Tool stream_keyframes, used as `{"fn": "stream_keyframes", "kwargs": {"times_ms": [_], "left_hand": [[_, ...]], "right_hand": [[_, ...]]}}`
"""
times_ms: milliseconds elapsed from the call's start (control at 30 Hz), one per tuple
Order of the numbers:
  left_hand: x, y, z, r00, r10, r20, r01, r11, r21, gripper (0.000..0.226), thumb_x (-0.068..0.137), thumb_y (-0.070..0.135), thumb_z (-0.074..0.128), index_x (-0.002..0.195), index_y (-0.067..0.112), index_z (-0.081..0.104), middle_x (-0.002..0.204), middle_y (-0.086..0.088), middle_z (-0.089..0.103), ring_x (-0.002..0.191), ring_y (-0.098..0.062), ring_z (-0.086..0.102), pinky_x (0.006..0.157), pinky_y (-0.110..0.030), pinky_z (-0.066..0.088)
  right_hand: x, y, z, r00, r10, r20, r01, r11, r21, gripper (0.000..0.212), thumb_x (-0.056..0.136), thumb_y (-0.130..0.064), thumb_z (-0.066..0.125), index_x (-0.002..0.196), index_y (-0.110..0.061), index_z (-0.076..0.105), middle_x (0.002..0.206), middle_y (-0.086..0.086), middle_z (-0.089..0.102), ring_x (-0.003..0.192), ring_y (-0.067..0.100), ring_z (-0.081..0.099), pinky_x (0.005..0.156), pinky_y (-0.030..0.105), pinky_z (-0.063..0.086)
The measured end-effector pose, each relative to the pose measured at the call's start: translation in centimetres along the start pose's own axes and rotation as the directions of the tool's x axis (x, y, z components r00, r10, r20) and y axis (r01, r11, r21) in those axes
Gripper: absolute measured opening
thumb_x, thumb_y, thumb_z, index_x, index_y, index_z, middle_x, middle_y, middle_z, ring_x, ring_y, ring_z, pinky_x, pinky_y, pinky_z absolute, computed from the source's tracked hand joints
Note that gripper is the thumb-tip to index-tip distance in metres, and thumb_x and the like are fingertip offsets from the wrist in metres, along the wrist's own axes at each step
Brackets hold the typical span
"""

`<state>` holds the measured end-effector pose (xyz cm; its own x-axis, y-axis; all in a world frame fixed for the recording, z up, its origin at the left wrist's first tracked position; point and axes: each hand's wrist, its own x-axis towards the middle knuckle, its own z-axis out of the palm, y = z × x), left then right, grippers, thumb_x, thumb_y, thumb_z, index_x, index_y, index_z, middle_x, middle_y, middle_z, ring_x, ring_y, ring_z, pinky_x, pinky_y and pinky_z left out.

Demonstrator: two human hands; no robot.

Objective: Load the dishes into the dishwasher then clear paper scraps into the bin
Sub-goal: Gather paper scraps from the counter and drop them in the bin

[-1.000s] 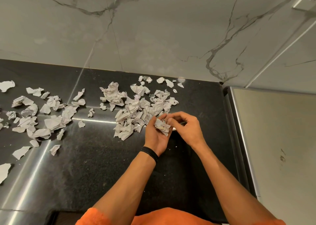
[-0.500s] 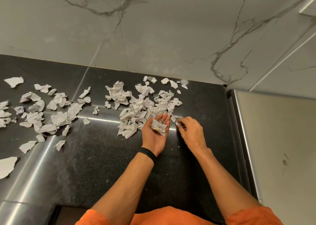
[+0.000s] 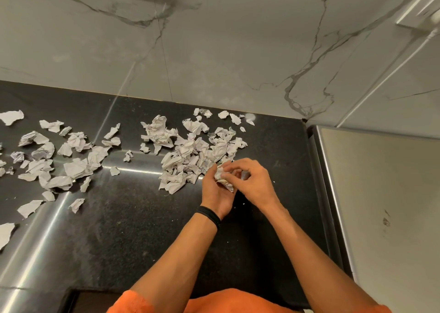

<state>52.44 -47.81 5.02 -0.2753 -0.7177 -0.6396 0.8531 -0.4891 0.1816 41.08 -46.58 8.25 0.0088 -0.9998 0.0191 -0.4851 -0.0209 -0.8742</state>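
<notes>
At the right end of the dark worktop (image 3: pixel 119 217), the left hand (image 3: pixel 214 191) cups a wad of scraps (image 3: pixel 222 178), fingers curled round it, while the right hand (image 3: pixel 256 185) pinches the same wad from the right. The main pile (image 3: pixel 195 153) lies just beyond, leftward, nearer the left hand.

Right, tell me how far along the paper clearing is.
Done: nothing checkable; no dishes, dishwasher or bin show. In hand: the left hand cups a small crumpled white paper wad, and the right hand pinches at it. Left: the big heap of torn white scraps beside the hands and the looser scatter of scraps further left lie on the black speckled stone counter. Barely begun.
</notes>
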Motion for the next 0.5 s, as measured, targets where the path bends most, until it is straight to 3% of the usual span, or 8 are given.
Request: {"fn": "stream_keyframes", "kwargs": {"times_ms": [100,167,267,333,400,500], "left_hand": [[0.0,0.8,-0.3,1.0,0.019,-0.003,-0.019,0.999,-0.043,0.044,0.106,0.033,0.043,0.128,-0.001,0.06,0.122,-0.02,0.07,0.11,-0.03,0.069,0.099,-0.037,0.054],[-0.1,1.4,-0.5,0.999,0.035,-0.013,-0.036,0.997,-0.074,0.04,0.106,0.03,0.043,0.124,-0.001,0.061,0.122,-0.021,0.07,0.109,-0.029,0.069,0.096,-0.036,0.054],[-0.3,2.2,-1.1,0.997,0.07,-0.028,-0.072,0.995,-0.071,0.039,0.106,0.029,0.042,0.117,-0.002,0.064,0.115,-0.021,0.071,0.105,-0.03,0.069,0.091,-0.036,0.055],[-0.4,2.6,-1.4,0.995,0.09,-0.042,-0.093,0.993,-0.068,0.04,0.106,0.03,0.042,0.117,-0.001,0.064,0.112,-0.02,0.073,0.103,-0.029,0.071,0.087,-0.036,0.057],[-0.4,3.2,-1.9,0.993,0.108,-0.054,-0.111,0.992,-0.066,0.04,0.106,0.032,0.044,0.119,0.0,0.064,0.112,-0.019,0.074,0.105,-0.028,0.071,0.088,-0.035,0.059],[-0.4,3.7,-2.4,0.99,0.127,-0.068,-0.131,0.99,-0.055,0.041,0.105,0.033,0.045,0.123,0.0,0.063,0.115,-0.018,0.073,0.109,-0.028,0.069,0.085,-0.034,0.06]], "right_hand": [[1.3,0.9,-0.1,0.99,0.045,-0.133,-0.04,0.998,0.037,0.008,0.092,-0.028,0.076,0.099,-0.029,0.077,0.1,-0.014,0.072,0.094,0.003,0.065,0.082,0.016,0.05],[2.6,2.2,-0.1,0.983,0.084,-0.166,-0.098,0.992,-0.076,0.015,0.093,-0.023,0.073,0.107,-0.027,0.076,0.106,-0.012,0.07,0.094,0.003,0.065,0.086,0.025,0.055],[3.9,3.6,0.4,0.992,0.123,-0.017,-0.121,0.92,-0.372,0.03,0.091,-0.027,0.073,0.121,-0.024,0.072,0.116,-0.005,0.067,0.102,0.012,0.064,0.093,0.034,0.053],[4.0,4.1,0.9,0.996,0.077,0.043,-0.046,0.871,-0.49,0.024,0.093,-0.025,0.07,0.116,-0.021,0.073,0.111,0.0,0.067,0.102,0.019,0.063,0.09,0.035,0.051],[3.7,4.2,1.1,0.999,0.035,0.022,-0.019,0.862,-0.506,0.017,0.095,-0.018,0.067,0.109,-0.021,0.075,0.106,-0.001,0.067,0.097,0.018,0.065,0.087,0.033,0.052],[2.9,3.9,0.8,0.99,0.117,-0.082,-0.14,0.909,-0.392,0.015,0.094,-0.018,0.069,0.107,-0.023,0.075,0.104,-0.008,0.069,0.09,0.007,0.066,0.086,0.03,0.056]]}}
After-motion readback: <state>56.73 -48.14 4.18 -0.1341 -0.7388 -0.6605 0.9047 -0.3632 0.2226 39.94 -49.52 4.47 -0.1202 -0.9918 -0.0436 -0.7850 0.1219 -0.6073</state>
